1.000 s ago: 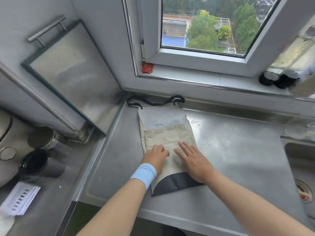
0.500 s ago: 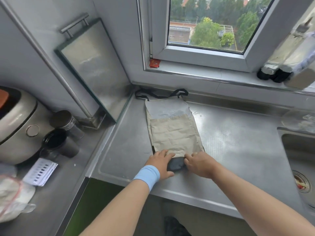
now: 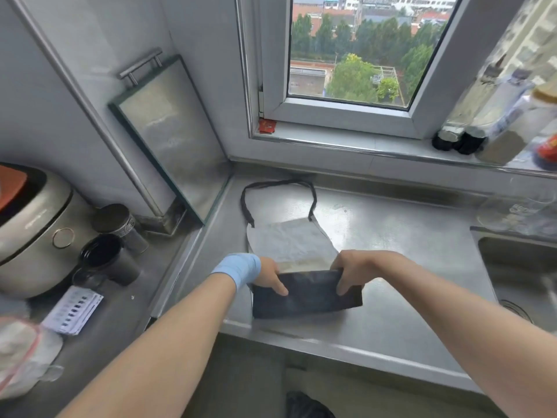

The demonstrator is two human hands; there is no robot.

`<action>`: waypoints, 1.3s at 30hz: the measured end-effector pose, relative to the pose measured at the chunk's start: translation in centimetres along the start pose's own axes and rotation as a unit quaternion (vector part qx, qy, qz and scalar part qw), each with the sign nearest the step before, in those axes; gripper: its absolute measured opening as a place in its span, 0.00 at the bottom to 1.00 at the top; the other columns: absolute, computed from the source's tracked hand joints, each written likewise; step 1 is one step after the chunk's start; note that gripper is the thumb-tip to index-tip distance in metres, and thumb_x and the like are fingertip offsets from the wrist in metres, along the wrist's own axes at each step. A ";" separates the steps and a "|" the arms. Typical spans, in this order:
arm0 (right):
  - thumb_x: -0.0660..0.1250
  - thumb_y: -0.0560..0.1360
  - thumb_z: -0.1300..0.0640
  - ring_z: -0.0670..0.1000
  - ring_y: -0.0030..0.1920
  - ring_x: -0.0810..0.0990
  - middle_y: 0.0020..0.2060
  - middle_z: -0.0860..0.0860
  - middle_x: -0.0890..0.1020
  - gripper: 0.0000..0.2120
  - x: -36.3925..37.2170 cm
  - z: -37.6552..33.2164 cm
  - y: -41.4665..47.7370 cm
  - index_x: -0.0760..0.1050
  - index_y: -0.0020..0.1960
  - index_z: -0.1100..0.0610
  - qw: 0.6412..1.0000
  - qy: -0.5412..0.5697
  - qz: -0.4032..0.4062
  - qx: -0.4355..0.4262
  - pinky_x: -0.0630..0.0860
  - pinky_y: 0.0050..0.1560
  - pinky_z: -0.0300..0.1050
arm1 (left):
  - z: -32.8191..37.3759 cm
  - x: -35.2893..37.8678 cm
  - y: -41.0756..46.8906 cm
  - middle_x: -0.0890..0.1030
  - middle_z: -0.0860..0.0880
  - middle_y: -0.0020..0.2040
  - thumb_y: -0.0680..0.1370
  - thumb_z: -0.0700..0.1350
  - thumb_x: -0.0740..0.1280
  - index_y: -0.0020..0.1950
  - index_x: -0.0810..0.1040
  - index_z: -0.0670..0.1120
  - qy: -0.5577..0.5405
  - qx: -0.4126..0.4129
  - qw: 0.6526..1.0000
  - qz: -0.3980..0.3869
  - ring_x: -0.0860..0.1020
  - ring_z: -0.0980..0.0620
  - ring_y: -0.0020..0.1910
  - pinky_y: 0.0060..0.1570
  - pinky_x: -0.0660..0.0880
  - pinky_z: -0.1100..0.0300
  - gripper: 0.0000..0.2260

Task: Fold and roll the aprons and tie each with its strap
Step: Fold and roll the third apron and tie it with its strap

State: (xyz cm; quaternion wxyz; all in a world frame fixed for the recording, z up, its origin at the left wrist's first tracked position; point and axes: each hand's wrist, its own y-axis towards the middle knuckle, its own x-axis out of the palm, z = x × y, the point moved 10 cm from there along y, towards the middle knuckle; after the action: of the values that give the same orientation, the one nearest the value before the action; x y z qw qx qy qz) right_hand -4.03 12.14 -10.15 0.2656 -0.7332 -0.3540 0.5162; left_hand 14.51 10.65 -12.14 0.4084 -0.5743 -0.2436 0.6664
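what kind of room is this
Most likely a home kitchen: a stainless steel counter with a sunken steel sink at its right, and a rounded silver rice cooker on the left.

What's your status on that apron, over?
Left hand and right hand grip apron at its dark near end. Strap loop lies untied at far end. Tray leans at left, apart from apron.

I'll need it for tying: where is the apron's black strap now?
In the head view the black strap lies looped on the counter just beyond the apron, near the back wall under the window.
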 end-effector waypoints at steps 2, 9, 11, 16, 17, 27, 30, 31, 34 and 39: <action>0.74 0.68 0.59 0.49 0.40 0.84 0.40 0.49 0.84 0.07 -1.4 0.1 0.1 0.82 0.46 0.55 0.995 0.092 0.023 -0.014 0.81 0.35 0.42 | -0.5 -1.6 0.2 0.76 0.49 0.63 0.72 0.60 0.71 0.60 0.77 0.50 -0.049 0.009 0.999 0.018 0.75 0.47 0.57 0.57 0.73 0.54 0.21; 0.75 0.66 0.55 0.48 0.33 0.77 0.32 0.48 0.80 0.04 -7.8 2.2 4.7 0.81 0.39 0.52 0.943 0.221 0.245 -0.037 0.72 0.33 0.41 | -4.1 -7.5 3.6 0.77 0.50 0.41 0.73 0.54 0.71 0.43 0.78 0.50 -0.162 0.030 0.962 0.218 0.76 0.48 0.44 0.44 0.71 0.61 0.09; 0.74 0.68 0.53 0.48 0.35 0.77 0.34 0.46 0.80 0.05 -8.1 2.7 6.4 0.78 0.39 0.50 0.936 0.218 0.274 -0.034 0.70 0.35 0.40 | -4.8 -8.2 4.9 0.78 0.51 0.44 0.73 0.55 0.70 0.44 0.79 0.49 -0.151 0.019 0.957 0.249 0.76 0.48 0.47 0.50 0.74 0.58 0.10; 0.70 0.74 0.49 0.49 0.46 0.75 0.44 0.45 0.76 0.07 -8.9 2.7 10.9 0.73 0.43 0.48 0.941 0.154 0.299 -0.040 0.67 0.43 0.42 | -5.4 -9.4 8.8 0.78 0.50 0.53 0.76 0.56 0.67 0.51 0.81 0.49 -0.068 0.014 0.959 0.275 0.75 0.46 0.54 0.54 0.73 0.56 0.12; 0.69 0.75 0.48 0.50 0.47 0.75 0.47 0.46 0.75 0.07 -9.1 2.5 11.5 0.71 0.45 0.48 0.944 0.125 0.303 -0.040 0.68 0.46 0.44 | -5.7 -9.4 9.4 0.79 0.49 0.51 0.76 0.55 0.66 0.49 0.80 0.49 -0.065 0.004 0.961 0.270 0.76 0.45 0.53 0.52 0.74 0.56 0.11; 0.61 0.79 0.43 0.59 0.47 0.79 0.52 0.52 0.76 0.14 -11.4 -0.4 17.3 0.68 0.53 0.54 0.939 -0.095 0.331 -0.005 0.74 0.45 0.52 | -9.5 -10.8 12.1 0.76 0.51 0.58 0.75 0.48 0.69 0.61 0.76 0.52 -0.102 -0.018 0.938 0.330 0.73 0.47 0.61 0.58 0.71 0.55 0.14; 0.63 0.78 0.42 0.58 0.49 0.79 0.55 0.53 0.73 0.17 -10.9 -0.8 18.2 0.68 0.56 0.54 0.938 -0.109 0.328 0.017 0.74 0.44 0.52 | -7.8 -10.6 10.6 0.71 0.51 0.66 0.70 0.43 0.72 0.66 0.72 0.52 -0.004 -0.015 0.917 0.398 0.69 0.47 0.65 0.63 0.66 0.55 0.25; 0.64 0.76 0.42 0.58 0.51 0.78 0.56 0.53 0.73 0.19 -10.7 -0.8 18.1 0.68 0.58 0.54 0.936 -0.113 0.332 0.026 0.75 0.45 0.53 | -6.2 -10.3 10.0 0.72 0.50 0.66 0.67 0.42 0.73 0.65 0.73 0.52 0.025 0.004 0.909 0.416 0.70 0.47 0.65 0.63 0.68 0.54 0.27; 0.68 0.72 0.47 0.59 0.57 0.74 0.61 0.55 0.72 0.23 -10.8 -2.2 17.1 0.69 0.63 0.55 0.904 -0.172 0.391 0.012 0.74 0.50 0.54 | -1.7 -7.4 10.6 0.67 0.47 0.73 0.72 0.49 0.69 0.71 0.68 0.50 0.069 0.086 0.915 0.387 0.65 0.45 0.72 0.70 0.61 0.50 0.28; 0.58 0.76 0.51 0.60 0.76 0.62 0.77 0.58 0.62 0.28 -5.4 -5.3 16.7 0.65 0.75 0.55 0.885 -0.236 0.375 -0.144 0.65 0.71 0.59 | -2.0 -2.8 13.2 0.37 0.49 0.79 0.79 0.62 0.51 0.79 0.42 0.49 0.094 0.027 0.954 0.283 0.35 0.47 0.77 0.74 0.36 0.44 0.34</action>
State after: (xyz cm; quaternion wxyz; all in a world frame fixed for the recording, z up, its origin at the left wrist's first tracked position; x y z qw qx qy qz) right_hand 3.84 -2.43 -17.95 -0.1478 -0.6980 -0.1760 0.6783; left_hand 13.02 0.83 -21.44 0.2394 -0.6687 -0.0134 0.7038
